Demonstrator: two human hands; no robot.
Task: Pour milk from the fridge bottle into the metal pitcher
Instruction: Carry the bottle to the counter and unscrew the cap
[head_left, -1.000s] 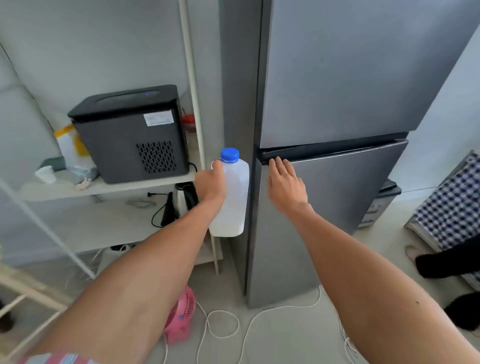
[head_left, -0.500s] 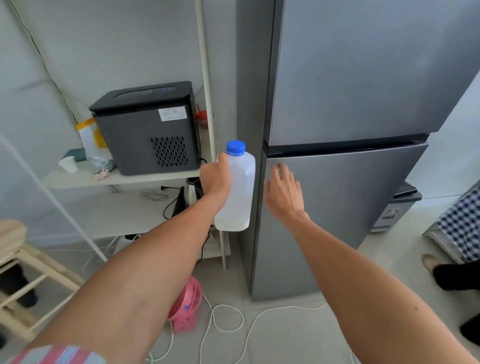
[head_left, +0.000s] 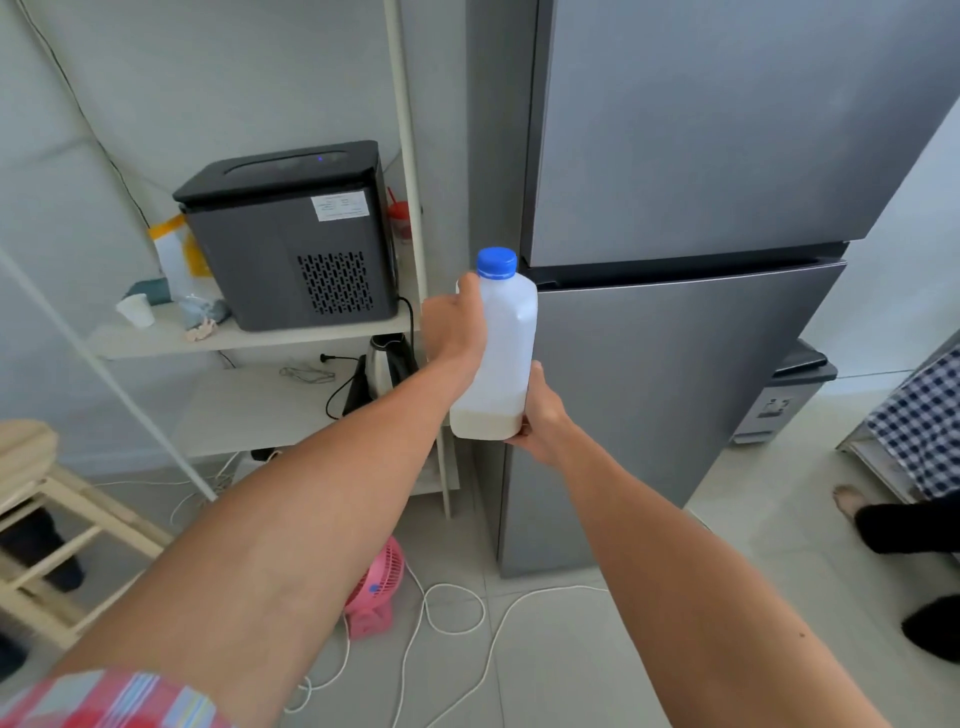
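I hold a translucent plastic milk bottle (head_left: 501, 353) with a blue cap upright in front of the grey fridge (head_left: 691, 218). A shallow layer of milk shows at its bottom. My left hand (head_left: 451, 325) grips the bottle's upper side by the handle. My right hand (head_left: 540, 413) cups the bottle's lower right corner from beneath. Both fridge doors are closed. No metal pitcher is in view.
Left of the fridge stands a white shelf unit (head_left: 244, 338) with a black ice maker (head_left: 291, 234), a paper cup and a kettle (head_left: 387, 366) below. A pink fan (head_left: 376, 587) and white cables lie on the floor. A wooden stool (head_left: 47, 525) is at left; someone's legs at right.
My right hand left the fridge door's edge and came down under the bottle's base. The fridge door is now closed, and the view has shifted left and back.
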